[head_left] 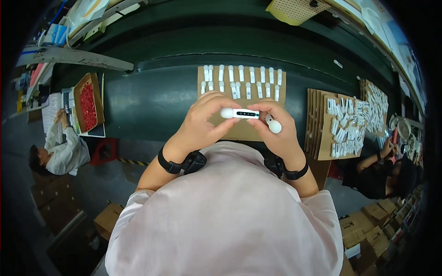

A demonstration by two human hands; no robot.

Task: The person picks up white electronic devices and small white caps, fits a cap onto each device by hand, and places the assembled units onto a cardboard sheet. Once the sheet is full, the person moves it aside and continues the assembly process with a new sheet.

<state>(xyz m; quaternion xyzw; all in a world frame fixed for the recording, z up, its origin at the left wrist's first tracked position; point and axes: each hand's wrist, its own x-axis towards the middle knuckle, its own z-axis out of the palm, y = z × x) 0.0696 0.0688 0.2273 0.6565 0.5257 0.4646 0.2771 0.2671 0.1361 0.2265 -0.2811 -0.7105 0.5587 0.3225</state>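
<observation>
My left hand and my right hand hold a small white wand level between thumbs and fingers. The wand has a rounded head at its left end and a black button panel facing up. My left fingers pinch near the head, and my right fingers grip the opposite end. A second white round-headed wand is tucked in my right hand, its head pointing toward me. Just beyond, a cardboard sheet carries two rows of similar white wands; my hands cover part of the sheet.
Stacked cardboard sheets bearing many white pieces stand at right. One loose white piece lies farther back on the dark green table. A box of red parts is at left. Other people sit at both sides.
</observation>
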